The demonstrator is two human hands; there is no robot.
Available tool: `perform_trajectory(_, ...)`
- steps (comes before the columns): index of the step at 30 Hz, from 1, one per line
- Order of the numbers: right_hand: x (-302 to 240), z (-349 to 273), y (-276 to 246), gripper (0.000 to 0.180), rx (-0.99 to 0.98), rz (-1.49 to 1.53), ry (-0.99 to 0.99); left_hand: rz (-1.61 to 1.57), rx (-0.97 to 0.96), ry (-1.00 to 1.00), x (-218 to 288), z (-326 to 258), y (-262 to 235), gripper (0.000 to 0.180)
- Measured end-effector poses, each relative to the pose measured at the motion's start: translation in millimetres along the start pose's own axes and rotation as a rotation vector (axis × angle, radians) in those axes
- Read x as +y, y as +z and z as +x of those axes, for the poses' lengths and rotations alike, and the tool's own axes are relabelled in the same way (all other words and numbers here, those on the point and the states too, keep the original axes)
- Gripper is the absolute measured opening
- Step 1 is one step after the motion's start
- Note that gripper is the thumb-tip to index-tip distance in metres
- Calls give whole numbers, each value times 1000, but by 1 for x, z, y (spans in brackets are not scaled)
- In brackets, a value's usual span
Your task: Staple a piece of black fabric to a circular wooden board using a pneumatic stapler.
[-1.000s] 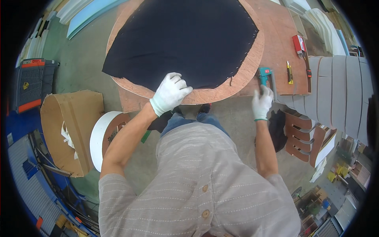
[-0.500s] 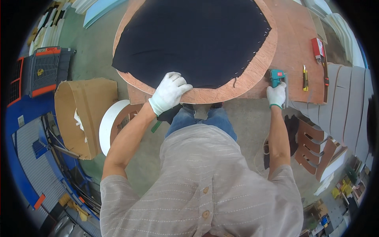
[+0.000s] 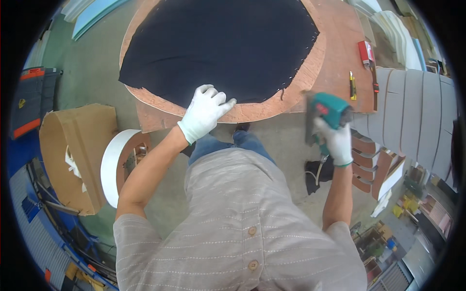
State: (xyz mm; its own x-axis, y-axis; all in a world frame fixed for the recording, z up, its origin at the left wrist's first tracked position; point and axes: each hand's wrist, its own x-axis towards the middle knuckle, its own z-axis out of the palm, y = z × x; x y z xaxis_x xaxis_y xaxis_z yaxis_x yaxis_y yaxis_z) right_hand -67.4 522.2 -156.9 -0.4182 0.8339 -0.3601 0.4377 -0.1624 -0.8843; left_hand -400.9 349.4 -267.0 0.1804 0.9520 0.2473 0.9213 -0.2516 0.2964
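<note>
My left hand [image 3: 205, 112], in a white glove, lies flat with fingers spread on the near edge of a black fabric sheet [image 3: 218, 46] stretched over a rounded plywood panel [image 3: 310, 63]. My right hand [image 3: 336, 142], also gloved, grips a teal power stapler [image 3: 326, 112] held just off the panel's right near edge, above the floor. A loose black thread hangs from the fabric's edge next to the tool. The panel rests on a larger plywood board [image 3: 340, 29].
A red tool [image 3: 365, 51] and a yellow utility knife [image 3: 352, 85] lie on the board at right. Grey upholstered panels [image 3: 417, 116] stand at right. A cardboard box [image 3: 73, 155] and a white-rimmed curved piece [image 3: 114, 162] sit on the floor at left.
My right hand has pulled the teal stapler back from the panel's edge toward me and lifted it. My left hand stays pressed on the fabric. The view has shifted slightly.
</note>
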Motion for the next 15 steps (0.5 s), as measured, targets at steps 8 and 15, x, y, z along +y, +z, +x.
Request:
perform_trajectory(8, -14, 5, 75, 36, -184, -350, -127, 20, 76, 5, -4, -14, 8, 38)
perform_trajectory(15, -25, 23, 87, 33, -279, -628, -115, -54, 102, -43, 0, -21, 12, 43)
